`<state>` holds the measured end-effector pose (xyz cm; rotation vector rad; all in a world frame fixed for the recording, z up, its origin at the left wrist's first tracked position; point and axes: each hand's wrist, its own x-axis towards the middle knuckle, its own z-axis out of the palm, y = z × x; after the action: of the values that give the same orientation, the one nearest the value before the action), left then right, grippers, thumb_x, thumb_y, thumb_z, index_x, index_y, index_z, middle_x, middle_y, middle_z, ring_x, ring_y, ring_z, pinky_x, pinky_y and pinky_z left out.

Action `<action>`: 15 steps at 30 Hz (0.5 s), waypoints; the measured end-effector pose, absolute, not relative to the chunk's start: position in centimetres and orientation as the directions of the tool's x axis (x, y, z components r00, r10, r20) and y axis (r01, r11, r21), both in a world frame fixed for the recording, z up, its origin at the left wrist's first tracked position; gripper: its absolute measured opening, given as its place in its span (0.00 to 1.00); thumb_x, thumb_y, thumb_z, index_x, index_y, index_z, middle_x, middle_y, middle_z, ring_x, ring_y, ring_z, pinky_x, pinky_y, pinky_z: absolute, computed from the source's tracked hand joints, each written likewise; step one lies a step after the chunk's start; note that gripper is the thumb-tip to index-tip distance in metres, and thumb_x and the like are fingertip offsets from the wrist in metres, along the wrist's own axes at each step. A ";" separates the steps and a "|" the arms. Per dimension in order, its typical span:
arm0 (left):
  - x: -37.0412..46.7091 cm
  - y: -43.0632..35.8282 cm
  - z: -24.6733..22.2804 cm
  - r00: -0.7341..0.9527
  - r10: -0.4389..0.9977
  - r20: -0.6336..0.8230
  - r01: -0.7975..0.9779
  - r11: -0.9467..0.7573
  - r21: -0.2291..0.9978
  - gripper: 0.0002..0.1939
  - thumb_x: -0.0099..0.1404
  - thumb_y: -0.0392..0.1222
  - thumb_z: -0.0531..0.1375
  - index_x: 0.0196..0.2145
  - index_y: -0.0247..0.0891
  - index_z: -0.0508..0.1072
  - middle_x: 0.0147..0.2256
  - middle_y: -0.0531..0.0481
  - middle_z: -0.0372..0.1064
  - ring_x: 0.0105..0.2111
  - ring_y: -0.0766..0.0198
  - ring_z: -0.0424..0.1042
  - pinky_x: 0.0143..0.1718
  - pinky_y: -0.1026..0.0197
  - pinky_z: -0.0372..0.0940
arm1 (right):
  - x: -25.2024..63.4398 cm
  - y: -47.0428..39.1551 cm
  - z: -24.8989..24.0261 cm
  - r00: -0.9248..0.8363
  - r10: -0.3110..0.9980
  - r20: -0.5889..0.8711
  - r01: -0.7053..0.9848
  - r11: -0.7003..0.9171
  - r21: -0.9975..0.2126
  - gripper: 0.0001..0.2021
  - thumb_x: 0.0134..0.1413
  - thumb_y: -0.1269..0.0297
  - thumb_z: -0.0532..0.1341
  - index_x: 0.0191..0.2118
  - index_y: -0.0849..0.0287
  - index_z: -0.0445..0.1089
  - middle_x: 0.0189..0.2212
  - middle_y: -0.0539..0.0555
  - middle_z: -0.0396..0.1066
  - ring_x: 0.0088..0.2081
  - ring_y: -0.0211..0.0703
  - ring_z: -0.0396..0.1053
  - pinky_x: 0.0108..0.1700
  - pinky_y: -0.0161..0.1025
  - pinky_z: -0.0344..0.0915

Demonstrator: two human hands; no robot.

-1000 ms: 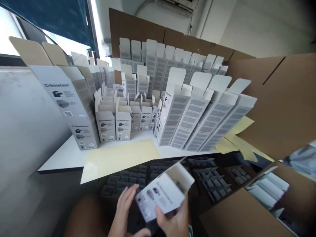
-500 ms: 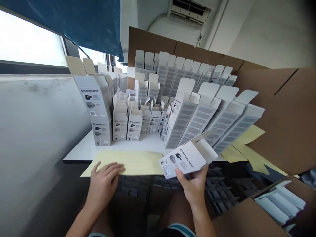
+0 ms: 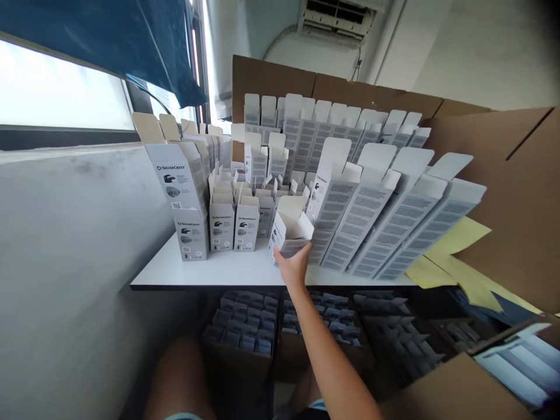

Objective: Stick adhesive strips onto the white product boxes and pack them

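My right hand (image 3: 296, 268) reaches forward over the white table (image 3: 196, 273) and grips a small white-and-grey carton (image 3: 289, 228) by its lower end. The carton's top flaps stand open, and it is at the table's surface, right of a row of similar small cartons (image 3: 234, 224). It is close against tall leaning cartons (image 3: 371, 216) on its right. My left hand is out of view; only a knee (image 3: 177, 376) shows at the lower left.
Several more open cartons fill the table back to a brown cardboard wall (image 3: 271, 79). Under the table, open boxes (image 3: 249, 326) hold dark trays. Yellow paper sheets (image 3: 455, 256) lie at the right, and a cardboard box (image 3: 503, 361) of white packs sits at the lower right.
My right hand carried the carton from in front of me up to the table beside the row. My left hand left the view. The yellow sheet at the table's front edge is gone.
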<state>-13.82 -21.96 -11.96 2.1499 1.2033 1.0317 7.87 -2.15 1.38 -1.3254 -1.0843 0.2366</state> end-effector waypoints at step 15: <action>-14.5 -18.4 -12.3 0.316 0.945 0.087 0.635 -0.279 0.721 0.20 0.43 0.54 0.68 0.37 0.74 0.78 0.33 0.57 0.78 0.38 0.38 0.79 0.31 0.37 0.73 | 6.4 1.6 -1.6 0.477 0.697 0.535 0.510 0.276 -0.814 0.46 0.47 0.69 0.65 0.67 0.72 0.39 0.65 0.80 0.48 0.68 0.68 0.47 0.66 0.58 0.51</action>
<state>-14.55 -18.44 -12.33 2.0094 1.3902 0.6974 6.44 1.63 -1.58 -1.3730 -1.1634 0.1736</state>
